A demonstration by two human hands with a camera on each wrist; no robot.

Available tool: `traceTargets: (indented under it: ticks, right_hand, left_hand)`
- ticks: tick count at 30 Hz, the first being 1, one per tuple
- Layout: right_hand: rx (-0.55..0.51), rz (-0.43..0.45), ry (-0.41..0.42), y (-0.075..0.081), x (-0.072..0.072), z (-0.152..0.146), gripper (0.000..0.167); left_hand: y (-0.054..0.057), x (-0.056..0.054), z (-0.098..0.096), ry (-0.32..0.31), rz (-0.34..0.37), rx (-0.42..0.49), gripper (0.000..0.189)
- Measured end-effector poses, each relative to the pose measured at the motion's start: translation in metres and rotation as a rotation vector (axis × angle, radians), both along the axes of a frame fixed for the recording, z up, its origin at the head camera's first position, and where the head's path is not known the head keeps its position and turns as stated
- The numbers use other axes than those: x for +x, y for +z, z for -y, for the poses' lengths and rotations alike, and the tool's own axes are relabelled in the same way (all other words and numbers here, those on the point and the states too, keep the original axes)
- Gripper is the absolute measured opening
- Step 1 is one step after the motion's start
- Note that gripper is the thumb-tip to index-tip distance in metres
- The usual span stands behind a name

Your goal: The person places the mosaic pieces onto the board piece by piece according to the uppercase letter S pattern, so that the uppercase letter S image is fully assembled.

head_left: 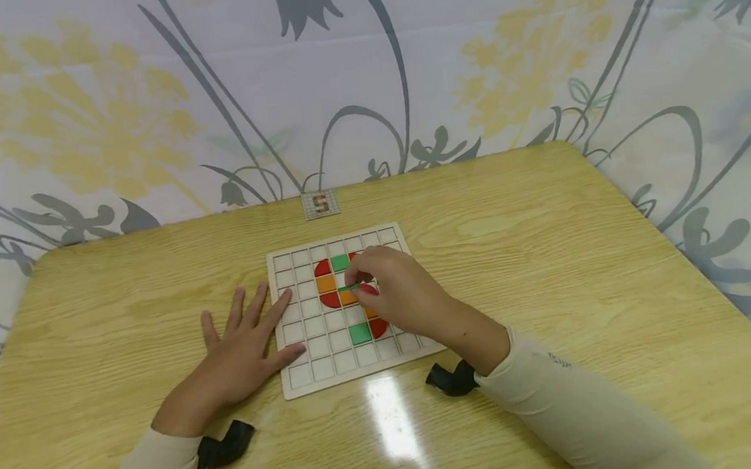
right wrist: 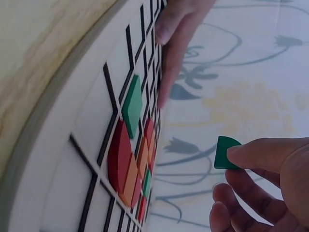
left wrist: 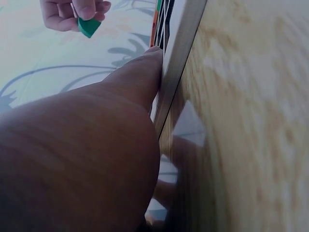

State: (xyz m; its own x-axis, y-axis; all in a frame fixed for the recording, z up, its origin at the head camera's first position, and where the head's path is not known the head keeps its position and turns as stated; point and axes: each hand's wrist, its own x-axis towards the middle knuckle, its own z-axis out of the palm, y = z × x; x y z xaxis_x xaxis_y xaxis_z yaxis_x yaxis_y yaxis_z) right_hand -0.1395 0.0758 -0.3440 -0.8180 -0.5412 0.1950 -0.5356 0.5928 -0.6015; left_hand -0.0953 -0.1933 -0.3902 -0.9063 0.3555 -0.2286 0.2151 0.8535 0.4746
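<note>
A white grid board [head_left: 302, 375] lies flat on the table, with red quarter-round tiles [head_left: 330, 300], orange square tiles [head_left: 325, 283] and green square tiles [head_left: 360, 333] set in its cells in an S-like curve. Over the middle of the board, my right hand [head_left: 400, 288] pinches a green quarter-round tile [right wrist: 225, 153] between thumb and forefinger, held off the surface. My left hand [head_left: 242, 361] lies with fingers spread at the board's left side, forefinger and thumb over its edge. Part of the tile pattern is hidden behind the right hand in the head view.
At the table's back edge lies a small card [head_left: 321, 204] printed with a gridded S-shaped pattern. Black wrist mounts [head_left: 226, 446] sit below both forearms. A flower-printed cloth [head_left: 362, 79] hangs behind the wooden table [head_left: 518, 252].
</note>
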Motion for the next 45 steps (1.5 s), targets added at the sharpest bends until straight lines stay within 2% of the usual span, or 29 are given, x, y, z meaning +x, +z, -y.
traceTargets:
  ticks: [6, 16, 22, 37, 45]
  right_hand:
    - [-0.012, 0.034, 0.052, -0.007, 0.005, 0.010, 0.007]
    - [0.067, 0.102, 0.099, -0.018, 0.008, 0.015, 0.005]
    - [0.064, 0.135, 0.125, -0.022, 0.009, 0.016, 0.006]
    - [0.143, 0.131, 0.187, -0.032, 0.010, 0.020, 0.011]
    - [0.212, 0.099, 0.201, -0.029, 0.012, 0.019, 0.003]
  left_hand:
    - [-0.001, 0.001, 0.002, 0.005, 0.000, -0.007, 0.083]
    - [-0.003, -0.001, 0.001, 0.009, -0.008, -0.018, 0.085]
    - [-0.003, -0.002, 0.001, 0.002, -0.017, -0.020, 0.084]
    - [-0.006, -0.003, 0.001, 0.008, -0.013, -0.017, 0.084]
    - [-0.004, -0.002, 0.002, 0.010, -0.018, -0.021, 0.084]
